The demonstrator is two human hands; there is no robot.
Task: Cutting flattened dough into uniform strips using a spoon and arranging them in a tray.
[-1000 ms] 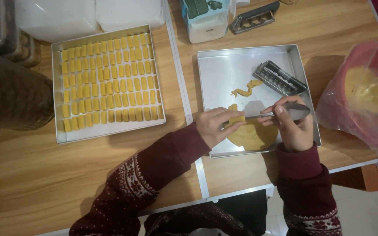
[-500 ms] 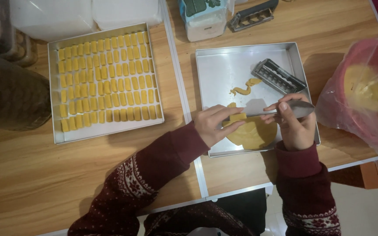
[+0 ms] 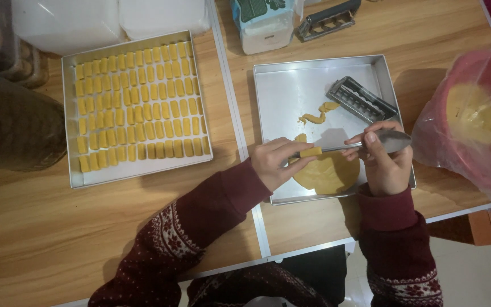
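Observation:
My right hand grips the broad handle end of a metal spatula-like blade held level over the right metal tray. A small yellow dough piece sits at the blade's tip. My left hand pinches that piece with fingertips. Under both hands lies a flat round of yellow dough in the tray's near part. A twisted dough scrap and a ridged metal dough cutter lie farther back in the same tray.
A left tray holds several rows of small yellow dough pieces. A pink bowl in a plastic bag stands at right. White containers, a carton and another metal tool lie at the back. A dark object is at left.
My left hand's fingers have closed in on the small dough piece at the blade tip. The blade and my right hand have shifted slightly; the rest is as before.

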